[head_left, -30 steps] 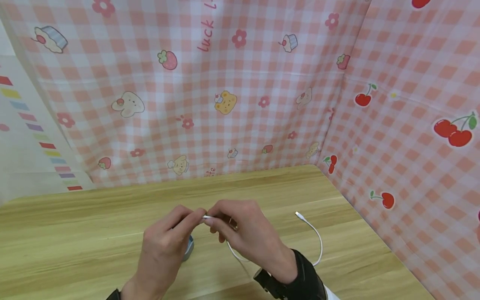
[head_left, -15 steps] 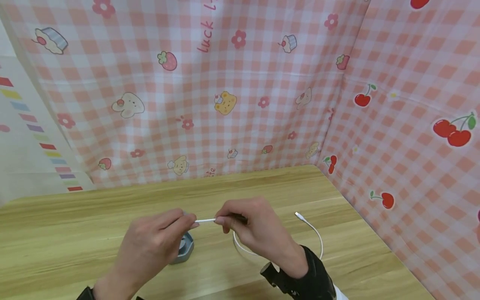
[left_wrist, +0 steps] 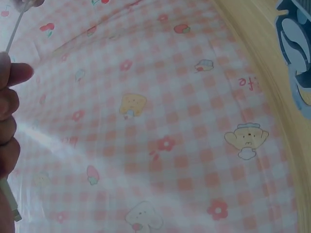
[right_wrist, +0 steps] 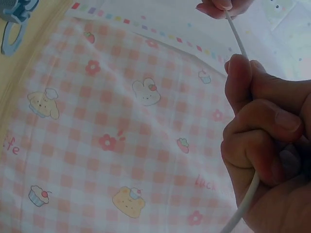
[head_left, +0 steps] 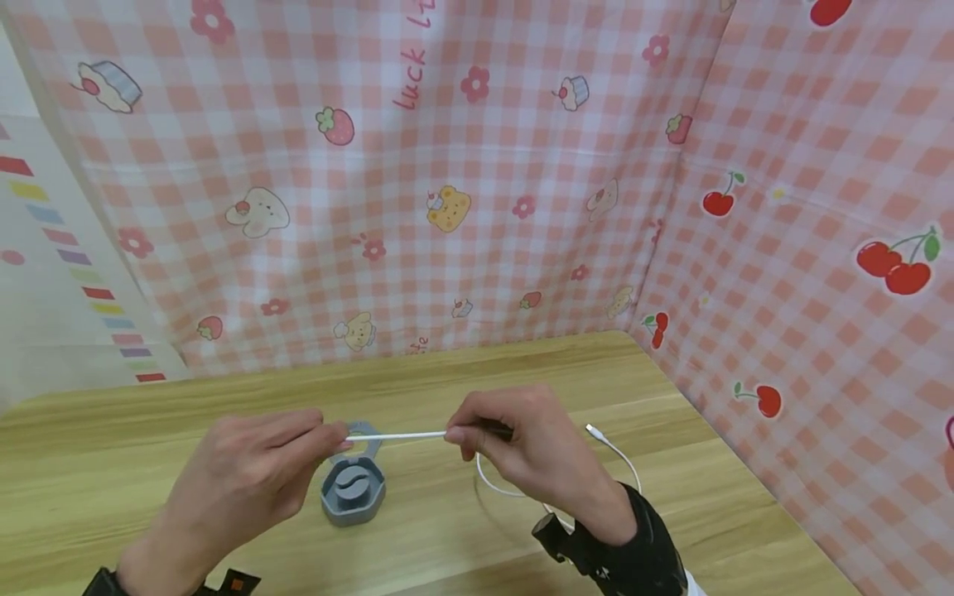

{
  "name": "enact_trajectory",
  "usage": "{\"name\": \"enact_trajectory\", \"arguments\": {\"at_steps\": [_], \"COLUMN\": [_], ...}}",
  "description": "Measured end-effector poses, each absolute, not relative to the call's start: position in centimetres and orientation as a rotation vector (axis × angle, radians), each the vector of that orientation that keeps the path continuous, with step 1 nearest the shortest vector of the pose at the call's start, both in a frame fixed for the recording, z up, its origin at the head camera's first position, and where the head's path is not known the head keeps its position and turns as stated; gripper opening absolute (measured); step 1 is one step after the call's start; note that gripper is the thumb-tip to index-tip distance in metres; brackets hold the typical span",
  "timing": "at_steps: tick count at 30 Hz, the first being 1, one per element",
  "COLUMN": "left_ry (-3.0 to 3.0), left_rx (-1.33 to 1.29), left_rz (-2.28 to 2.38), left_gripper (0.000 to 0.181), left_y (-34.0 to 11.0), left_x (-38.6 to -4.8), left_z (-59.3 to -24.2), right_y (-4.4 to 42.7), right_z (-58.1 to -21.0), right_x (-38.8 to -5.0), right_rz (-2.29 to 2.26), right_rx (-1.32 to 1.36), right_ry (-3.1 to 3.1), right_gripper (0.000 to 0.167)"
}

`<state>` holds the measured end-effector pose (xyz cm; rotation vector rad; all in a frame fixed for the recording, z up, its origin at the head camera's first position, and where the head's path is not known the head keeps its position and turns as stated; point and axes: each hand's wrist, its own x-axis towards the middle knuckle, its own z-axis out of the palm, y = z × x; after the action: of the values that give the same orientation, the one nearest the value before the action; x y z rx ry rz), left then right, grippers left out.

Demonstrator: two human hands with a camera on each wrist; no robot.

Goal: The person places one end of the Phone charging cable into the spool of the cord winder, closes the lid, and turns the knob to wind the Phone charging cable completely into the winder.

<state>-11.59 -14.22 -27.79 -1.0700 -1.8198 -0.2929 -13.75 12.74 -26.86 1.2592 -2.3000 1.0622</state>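
Cloth-screened nook, wood-grain table (head_left: pixel 537 364), pink gingham hangings (head_left: pixel 298 265)

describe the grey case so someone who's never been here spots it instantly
Find the wooden table in front of the pink checked cloth. In the head view, look below the left end of the straight stretch of white cable. There stands the grey case: a hexagon, lid flipped open, with a curved groove inside, unlike the thin cable.

A white cable (head_left: pixel 402 435) runs straight between the pinching left hand (head_left: pixel 242 476) and right hand (head_left: pixel 532 451); one plug (head_left: pixel 593 431) lies at three o'clock from the latter. Toward seven o'clock below sits a grey hexagonal case (head_left: pixel 354 519), ring-shaped lid (head_left: pixel 362 427) open toward twelve.
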Motion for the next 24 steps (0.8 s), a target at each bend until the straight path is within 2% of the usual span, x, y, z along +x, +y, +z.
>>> {"name": "enact_trajectory", "arguments": {"at_steps": [6, 17, 24], "left_ry": [-1.953, -1.994, -1.968], "left_rx": [-1.028, -1.097, -1.098], "left_rz": [-0.291, -0.209, -0.253], "left_gripper": [0.041, 0.036, 0.040], "left_y": [-14.7, -10.5, -10.3], "left_x": [-11.4, -10.2, -10.0], "left_z": [-27.8, -28.0, -27.9], "right_y": [12.4, 10.6, 10.7], "right_z": [-27.0, -27.4, -27.5], "right_x": [-13.7, -12.8, -12.5], "right_rz": [1.066, 1.039, 1.083], "right_rx": [1.304, 1.399, 1.434], "right_ry": [-2.285, -2.209, -2.233], "right_gripper": [0.013, 0.012, 0.012]}}
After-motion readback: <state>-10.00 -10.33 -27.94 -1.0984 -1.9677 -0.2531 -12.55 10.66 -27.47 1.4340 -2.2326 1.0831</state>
